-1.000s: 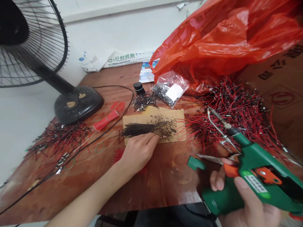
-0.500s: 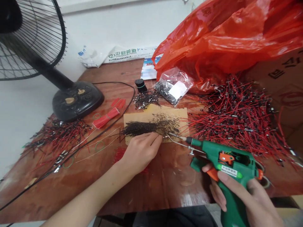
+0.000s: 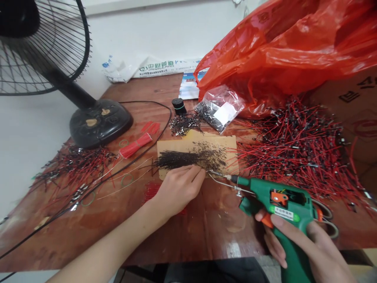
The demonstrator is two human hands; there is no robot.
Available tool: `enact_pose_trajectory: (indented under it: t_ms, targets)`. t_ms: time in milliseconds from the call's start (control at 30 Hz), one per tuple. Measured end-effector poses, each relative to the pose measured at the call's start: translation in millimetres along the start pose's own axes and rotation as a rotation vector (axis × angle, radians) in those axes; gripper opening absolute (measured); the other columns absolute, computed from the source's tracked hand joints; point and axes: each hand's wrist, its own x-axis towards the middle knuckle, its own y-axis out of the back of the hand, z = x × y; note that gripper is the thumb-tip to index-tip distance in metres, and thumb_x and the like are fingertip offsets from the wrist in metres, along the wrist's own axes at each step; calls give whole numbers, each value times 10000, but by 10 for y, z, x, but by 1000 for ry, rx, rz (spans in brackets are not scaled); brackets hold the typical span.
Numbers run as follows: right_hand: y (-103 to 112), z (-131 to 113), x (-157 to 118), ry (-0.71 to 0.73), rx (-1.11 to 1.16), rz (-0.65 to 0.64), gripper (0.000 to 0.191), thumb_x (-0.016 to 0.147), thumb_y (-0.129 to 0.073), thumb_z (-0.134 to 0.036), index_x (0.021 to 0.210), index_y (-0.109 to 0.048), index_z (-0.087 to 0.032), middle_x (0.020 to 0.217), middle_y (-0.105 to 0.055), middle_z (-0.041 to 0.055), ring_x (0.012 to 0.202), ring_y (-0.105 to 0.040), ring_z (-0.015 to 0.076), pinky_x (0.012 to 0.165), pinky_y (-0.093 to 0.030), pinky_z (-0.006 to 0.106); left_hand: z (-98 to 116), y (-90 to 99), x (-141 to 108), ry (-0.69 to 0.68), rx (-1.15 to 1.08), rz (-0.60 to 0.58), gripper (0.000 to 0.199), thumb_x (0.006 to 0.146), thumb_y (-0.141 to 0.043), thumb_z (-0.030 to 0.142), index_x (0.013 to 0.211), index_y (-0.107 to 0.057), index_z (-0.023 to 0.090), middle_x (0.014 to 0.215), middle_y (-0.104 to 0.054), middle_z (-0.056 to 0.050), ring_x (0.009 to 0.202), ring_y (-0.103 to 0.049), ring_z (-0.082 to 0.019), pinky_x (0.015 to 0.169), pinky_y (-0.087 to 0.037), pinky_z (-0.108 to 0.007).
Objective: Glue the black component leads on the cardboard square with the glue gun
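Note:
My left hand [image 3: 183, 185] is closed in a pinch at the front edge of a piece of cardboard [image 3: 165, 146]; what its fingertips hold is hidden. Beside those fingertips is the metal tip of a green soldering gun [image 3: 294, 188], with a thin curved solder feed tube [image 3: 218, 181] under it. My right hand [image 3: 321, 247] wraps round the gun's handle, fingers at the orange trigger [image 3: 267, 220]. Behind my left hand, a bundle of black wires [image 3: 176, 158] lies on the cardboard, which is spotted with dark residue. Red wires [image 3: 151, 191] lie partly under my left wrist.
A large pile of red and black wires [image 3: 294, 145] lies right, below a red plastic bag [image 3: 277, 67]. A smaller wire pile [image 3: 76, 165] and a black fan [image 3: 100, 122] stand left. A clear bag of small parts [image 3: 220, 110] and a black spool [image 3: 178, 106] sit behind.
The soldering gun has moved slightly left and down, its tip closer to my left fingertips. My left hand stays pinched at the cardboard edge. The whole view has shifted a little.

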Motion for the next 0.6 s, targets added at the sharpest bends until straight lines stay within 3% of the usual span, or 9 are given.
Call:
enact_pose_trajectory:
  t_ms: [100,333,467,600]
  targets:
    - [-29,-41,-3,-53,-16,2,357,926,-559,-462,684,-579,-201,539,-555,29,499,-563,197,467,-422,294,3,-5,1,-2,3,10,231,984,-419,129,918,-640,127,849,-677,-38,822,-671,-134,687,-540,-244]
    - [-35,-108,-6,-110,5,-29,371,945,-539,-456,667,-554,-210,555,-550,13,527,-536,174,643,-479,316,12,5,6,-10,-5,41,216,964,-446,111,905,-654,116,833,-682,-33,791,-677,-156,642,-551,-267]
    - [-36,-94,-16,-148,73,15,285,907,-595,-463,812,-617,-195,575,-559,12,530,-532,172,566,-463,298,10,10,11,-18,-2,56,241,974,-429,119,887,-653,115,825,-681,-33,790,-677,-153,676,-561,-267]
    - [-29,-105,-24,-161,115,43,268,879,-637,-451,822,-613,-191,583,-574,19,524,-544,174,549,-469,295,7,12,15,-31,10,61,275,984,-399,114,864,-646,120,803,-672,-30,768,-669,-133,724,-568,-254]
